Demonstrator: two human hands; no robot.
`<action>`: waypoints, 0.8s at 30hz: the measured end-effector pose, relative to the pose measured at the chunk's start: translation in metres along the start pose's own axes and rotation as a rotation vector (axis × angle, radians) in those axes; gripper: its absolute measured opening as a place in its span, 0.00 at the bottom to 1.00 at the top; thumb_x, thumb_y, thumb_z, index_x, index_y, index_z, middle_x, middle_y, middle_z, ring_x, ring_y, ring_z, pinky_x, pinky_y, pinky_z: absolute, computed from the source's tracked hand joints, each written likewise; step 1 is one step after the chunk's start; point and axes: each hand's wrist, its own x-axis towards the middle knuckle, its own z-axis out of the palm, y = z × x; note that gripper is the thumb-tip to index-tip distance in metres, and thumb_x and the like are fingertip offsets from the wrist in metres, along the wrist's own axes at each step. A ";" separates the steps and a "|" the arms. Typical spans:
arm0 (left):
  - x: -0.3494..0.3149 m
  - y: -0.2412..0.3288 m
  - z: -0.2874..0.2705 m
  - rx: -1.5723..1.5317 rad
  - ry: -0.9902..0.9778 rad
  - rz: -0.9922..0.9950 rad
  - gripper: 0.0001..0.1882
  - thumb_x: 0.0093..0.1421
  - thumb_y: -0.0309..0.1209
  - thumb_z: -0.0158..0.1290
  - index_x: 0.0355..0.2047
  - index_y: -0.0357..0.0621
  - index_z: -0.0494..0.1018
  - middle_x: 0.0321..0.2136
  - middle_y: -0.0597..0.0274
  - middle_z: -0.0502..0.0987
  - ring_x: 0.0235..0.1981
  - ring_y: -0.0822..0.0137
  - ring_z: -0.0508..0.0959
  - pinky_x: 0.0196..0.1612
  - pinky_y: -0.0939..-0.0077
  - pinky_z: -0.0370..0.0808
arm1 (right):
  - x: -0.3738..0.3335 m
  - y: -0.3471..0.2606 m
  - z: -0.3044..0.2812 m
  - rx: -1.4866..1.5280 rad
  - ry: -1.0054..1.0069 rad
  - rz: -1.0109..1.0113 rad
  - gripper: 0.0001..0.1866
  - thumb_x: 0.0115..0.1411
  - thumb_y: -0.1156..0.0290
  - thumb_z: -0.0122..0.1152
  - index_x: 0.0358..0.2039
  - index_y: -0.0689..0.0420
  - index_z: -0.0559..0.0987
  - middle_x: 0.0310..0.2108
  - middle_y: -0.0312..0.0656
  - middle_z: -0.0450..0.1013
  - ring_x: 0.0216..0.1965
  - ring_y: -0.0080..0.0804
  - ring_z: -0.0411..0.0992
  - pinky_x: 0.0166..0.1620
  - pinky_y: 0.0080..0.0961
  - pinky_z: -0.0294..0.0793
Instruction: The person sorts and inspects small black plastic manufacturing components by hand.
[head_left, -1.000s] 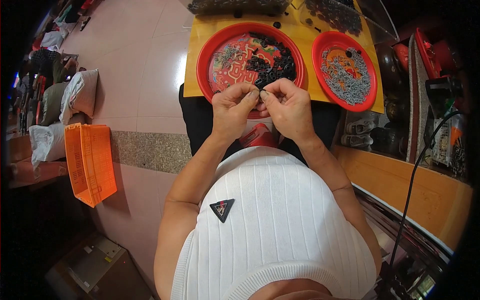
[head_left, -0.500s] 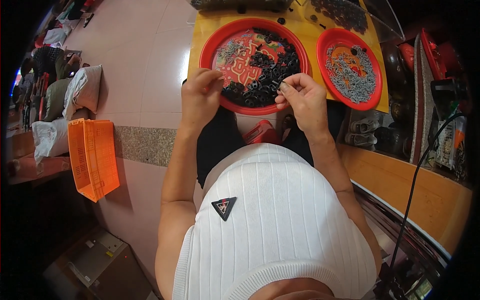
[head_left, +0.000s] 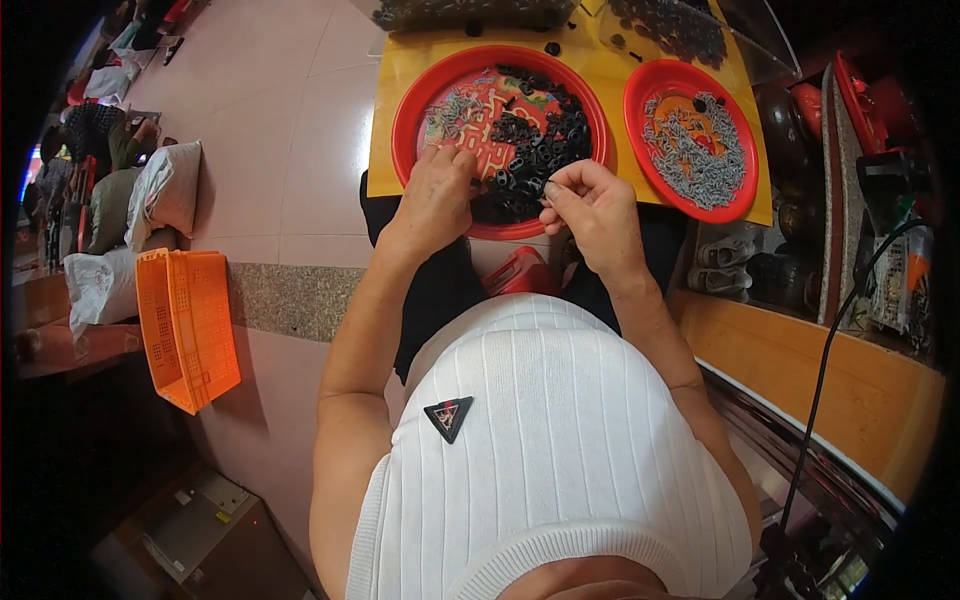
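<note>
A round red tray [head_left: 402,110] holds many small black plastic parts [head_left: 540,150], some with holes, and a heap of small silvery screws [head_left: 455,112] at its left side. My left hand [head_left: 437,195] is over the tray's near left rim, back upward. Its fingers are curled down beside the black parts, with the tips mostly hidden. At the near right rim my right hand [head_left: 597,212] pinches thumb and forefinger together. Whatever lies in that pinch is too small to make out.
A smaller red tray [head_left: 634,110] of silvery screws stands to the right on the yellow tabletop [head_left: 390,70]. Clear bins [head_left: 480,12] of black parts line the far edge. An orange crate [head_left: 190,330] and white sacks [head_left: 165,195] are at left. A black cable [head_left: 825,370] hangs at right.
My left hand has moved right and slightly down, its fingers now curling toward the black parts. My right hand has shifted slightly left and down, still pinching. The view has tilted a little.
</note>
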 end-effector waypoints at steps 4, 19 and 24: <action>0.001 0.004 -0.004 -0.153 -0.045 -0.045 0.13 0.43 0.18 0.53 0.31 0.35 0.68 0.29 0.52 0.70 0.32 0.52 0.70 0.34 0.66 0.68 | 0.001 0.001 0.002 0.022 -0.026 0.010 0.03 0.52 0.78 0.52 0.27 0.65 0.71 0.20 0.38 0.69 0.20 0.20 0.70 0.22 0.15 0.72; -0.017 0.041 -0.015 -1.478 0.010 -0.457 0.08 0.55 0.20 0.46 0.36 0.36 0.70 0.29 0.63 0.75 0.26 0.76 0.75 0.28 0.88 0.73 | 0.013 -0.001 0.017 0.632 -0.217 0.120 0.05 0.55 0.78 0.50 0.31 0.64 0.69 0.25 0.42 0.70 0.23 0.25 0.71 0.27 0.17 0.74; -0.021 0.032 -0.003 -1.491 0.222 -0.437 0.06 0.53 0.19 0.49 0.33 0.35 0.69 0.27 0.61 0.74 0.25 0.74 0.75 0.29 0.83 0.73 | 0.008 -0.001 0.021 0.566 -0.202 0.125 0.05 0.55 0.78 0.49 0.32 0.65 0.69 0.25 0.42 0.70 0.23 0.25 0.71 0.27 0.18 0.74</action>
